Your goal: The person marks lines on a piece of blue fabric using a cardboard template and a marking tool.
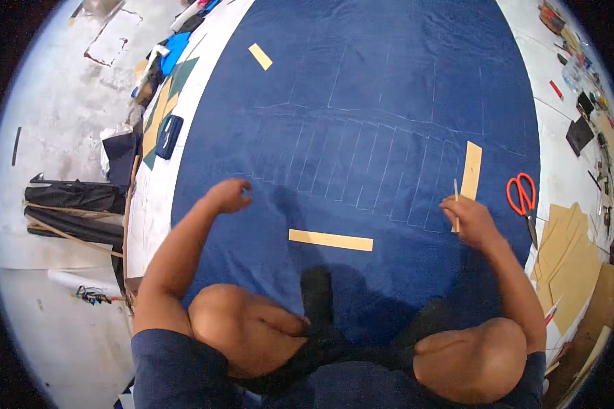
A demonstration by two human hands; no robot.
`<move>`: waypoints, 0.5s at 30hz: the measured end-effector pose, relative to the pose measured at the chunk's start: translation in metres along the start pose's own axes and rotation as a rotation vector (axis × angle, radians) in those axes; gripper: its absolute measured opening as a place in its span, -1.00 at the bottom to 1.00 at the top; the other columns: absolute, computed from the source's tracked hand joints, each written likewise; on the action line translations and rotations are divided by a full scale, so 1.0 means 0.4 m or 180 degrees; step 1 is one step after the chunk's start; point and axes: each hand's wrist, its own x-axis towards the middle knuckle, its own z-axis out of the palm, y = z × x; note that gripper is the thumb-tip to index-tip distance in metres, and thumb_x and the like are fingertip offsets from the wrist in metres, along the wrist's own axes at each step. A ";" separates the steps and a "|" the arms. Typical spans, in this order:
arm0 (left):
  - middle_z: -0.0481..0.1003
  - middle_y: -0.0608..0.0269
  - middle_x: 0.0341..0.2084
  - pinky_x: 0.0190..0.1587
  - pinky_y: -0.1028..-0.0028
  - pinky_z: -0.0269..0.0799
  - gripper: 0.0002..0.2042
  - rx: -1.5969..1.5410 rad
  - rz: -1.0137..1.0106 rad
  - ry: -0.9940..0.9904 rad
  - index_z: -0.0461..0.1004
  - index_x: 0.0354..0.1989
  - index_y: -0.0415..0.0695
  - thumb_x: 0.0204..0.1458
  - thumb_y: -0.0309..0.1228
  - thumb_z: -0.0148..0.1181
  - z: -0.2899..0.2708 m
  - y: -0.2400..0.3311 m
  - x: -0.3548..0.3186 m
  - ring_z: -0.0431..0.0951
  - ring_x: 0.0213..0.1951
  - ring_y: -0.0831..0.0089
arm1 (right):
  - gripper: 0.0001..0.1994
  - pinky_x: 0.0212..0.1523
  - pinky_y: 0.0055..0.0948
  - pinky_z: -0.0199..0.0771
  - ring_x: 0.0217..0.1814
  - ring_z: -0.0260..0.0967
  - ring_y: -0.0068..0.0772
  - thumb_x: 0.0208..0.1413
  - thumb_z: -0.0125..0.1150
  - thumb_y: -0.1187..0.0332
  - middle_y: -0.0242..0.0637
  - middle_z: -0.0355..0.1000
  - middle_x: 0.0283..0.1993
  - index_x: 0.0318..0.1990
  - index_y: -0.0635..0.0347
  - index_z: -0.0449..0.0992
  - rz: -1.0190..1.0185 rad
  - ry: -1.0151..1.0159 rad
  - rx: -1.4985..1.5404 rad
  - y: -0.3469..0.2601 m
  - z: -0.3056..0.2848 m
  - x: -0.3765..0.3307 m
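Dark blue cloth is spread in front of me, marked with thin pale lines, many in a row of narrow strips. My right hand pinches a thin whitish pencil, held nearly upright at the right end of those lines. Just beyond that hand lies a pale yellow card strip, its near end partly covered by the fingers. My left hand is over the cloth by the left end of the lines, fingers loosely bent and apart, with nothing visible in it. Another card strip lies between my hands, nearer to me.
Orange-handled scissors lie at the cloth's right edge, beside stacked card pieces. A small card strip is at the far left of the cloth. A dark blue case and folded black fabric are on the left.
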 end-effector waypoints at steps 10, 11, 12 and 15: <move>0.49 -0.09 0.02 0.14 0.10 0.42 -0.51 -0.1219 -0.0063 0.1108 0.45 0.04 -0.19 -0.02 -0.15 0.27 0.264 0.027 0.228 0.46 0.12 -0.04 | -0.77 -0.05 -0.14 0.45 -0.07 0.48 0.08 0.07 0.16 0.54 -0.04 0.52 -0.14 -0.09 0.21 0.51 0.0432 0.0028 -0.1107 -0.152 -0.386 0.050; 0.46 -0.08 0.04 0.14 0.08 0.41 -0.52 -0.1310 -0.0320 0.1494 0.41 0.05 -0.17 -0.02 -0.19 0.25 0.259 0.040 0.242 0.44 0.13 -0.06 | -0.75 -0.04 -0.14 0.44 -0.06 0.47 0.10 0.06 0.16 0.57 -0.02 0.51 -0.12 -0.07 0.21 0.50 0.0580 -0.0027 -0.1044 -0.200 -0.408 0.050; 0.46 -0.08 0.04 0.14 0.08 0.41 -0.52 -0.1336 -0.0347 0.1508 0.41 0.05 -0.17 -0.02 -0.19 0.25 0.250 0.039 0.253 0.44 0.13 -0.06 | -0.74 -0.04 -0.14 0.44 -0.05 0.46 0.11 0.06 0.16 0.60 -0.01 0.50 -0.11 -0.07 0.21 0.50 0.0590 -0.0087 -0.1184 -0.242 -0.423 0.052; 0.42 -0.06 0.04 0.09 0.02 0.41 -0.60 -0.1940 -0.0861 0.1777 0.33 0.04 -0.14 0.02 -0.32 0.14 0.243 0.023 0.303 0.44 0.11 -0.13 | -0.73 -0.02 -0.13 0.43 -0.03 0.45 0.12 0.08 0.15 0.60 0.00 0.49 -0.09 -0.04 0.21 0.49 0.0657 -0.0133 -0.1753 -0.358 -0.475 0.026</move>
